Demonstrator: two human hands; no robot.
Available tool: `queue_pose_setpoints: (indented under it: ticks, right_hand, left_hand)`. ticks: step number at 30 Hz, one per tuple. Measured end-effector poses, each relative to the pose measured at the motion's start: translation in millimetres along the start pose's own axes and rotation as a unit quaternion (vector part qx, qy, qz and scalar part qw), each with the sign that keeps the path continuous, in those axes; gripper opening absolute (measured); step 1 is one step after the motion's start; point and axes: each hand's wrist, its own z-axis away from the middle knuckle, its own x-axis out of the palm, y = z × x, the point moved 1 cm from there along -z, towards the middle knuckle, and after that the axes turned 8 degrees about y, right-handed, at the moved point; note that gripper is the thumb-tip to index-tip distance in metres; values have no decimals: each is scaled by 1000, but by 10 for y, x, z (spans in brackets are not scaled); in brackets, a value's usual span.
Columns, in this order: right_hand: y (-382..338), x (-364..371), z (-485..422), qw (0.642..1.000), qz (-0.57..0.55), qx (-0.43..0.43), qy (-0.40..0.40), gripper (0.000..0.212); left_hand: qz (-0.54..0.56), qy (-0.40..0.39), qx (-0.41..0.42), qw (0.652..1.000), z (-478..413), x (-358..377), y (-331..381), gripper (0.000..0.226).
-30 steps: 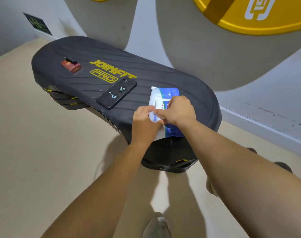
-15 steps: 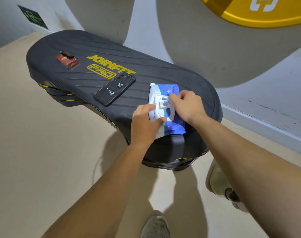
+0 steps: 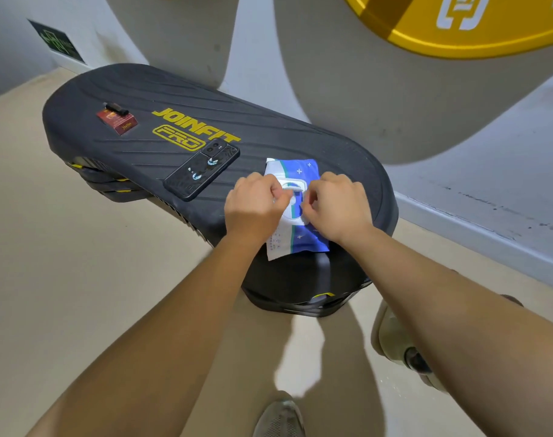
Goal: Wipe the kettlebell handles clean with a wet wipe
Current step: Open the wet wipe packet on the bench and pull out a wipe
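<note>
Two small things at the left end of the black step platform (image 3: 347, 159), a red box (image 3: 117, 122) and a dark phone (image 3: 202, 170), lie where they did a second ago, so all the change is at the wet wipe pack (image 3: 302, 242), which rests on the platform's near right end. The left hand (image 3: 255, 204), whose thumb was laid across the white lid (image 3: 293, 187) half a second ago, now has its fingers curled tight, thumb and forefinger nipping at the lid's left edge. The right hand (image 3: 339, 207) no longer lies spread over the pack's right side; its fingers are bunched too, tips closed narrowly on the lid's right edge. I judge that the pack is being opened and that no wipe is out yet, so the wiping has not started. Whether the lid has lifted is hidden by the knuckles. Lower right, behind the forearm, sits a pale rounded object (image 3: 392, 339), possibly a kettlebell.
</note>
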Motion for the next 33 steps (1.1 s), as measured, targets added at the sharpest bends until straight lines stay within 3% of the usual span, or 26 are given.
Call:
queue_pose_setpoints:
  ticks: [6, 9, 18, 24, 33]
  right_hand:
    - [-9, 96, -27, 997, -66, 20, -47, 41]
    - [19, 128, -53, 995, -75, 32, -58, 34]
    - [52, 181, -88, 990, -95, 50, -97, 50]
    - [60, 201, -106, 989, -86, 49, -108, 52]
    - [78, 195, -116, 988, -91, 48, -116, 53]
  left_hand:
    - [45, -32, 23, 998, -98, 79, 14, 15]
    - [40, -56, 33, 997, -87, 81, -34, 17]
    - [-82, -77, 136, 984, -151, -26, 75, 18]
    - [-151, -116, 166, 968, -227, -21, 132, 20]
    - [-186, -104, 195, 957, -267, 9, 118, 23]
